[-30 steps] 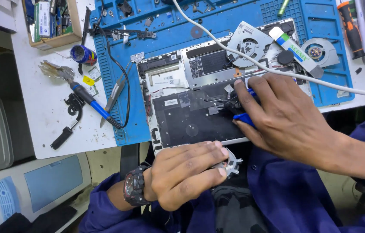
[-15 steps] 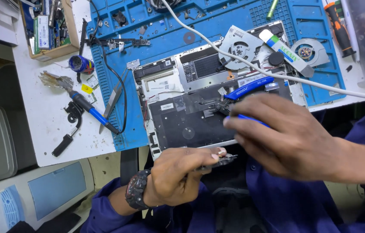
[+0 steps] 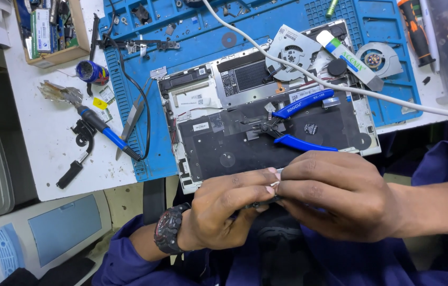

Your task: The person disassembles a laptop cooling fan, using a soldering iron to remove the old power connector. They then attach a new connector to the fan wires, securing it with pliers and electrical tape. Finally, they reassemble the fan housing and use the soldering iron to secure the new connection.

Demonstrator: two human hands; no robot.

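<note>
While a small metal part (image 3: 272,186) is pinched between both hands, left (image 3: 229,212) and right (image 3: 335,193) fingertips are pressed together just below the opened laptop (image 3: 266,127), where blue-handled cutters (image 3: 293,124) are laid.

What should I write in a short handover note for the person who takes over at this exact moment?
Left hand and right hand: both pinch one small part between the fingertips, above the lap at the desk edge; what the part is cannot be made out.
Blue-handled cutters: lying free on the opened laptop base.
Fan: out, resting on the base's top edge.
Blue mat: holds screws and loose parts.
Done: laptop opened.
Left: small part not yet put down.
</note>
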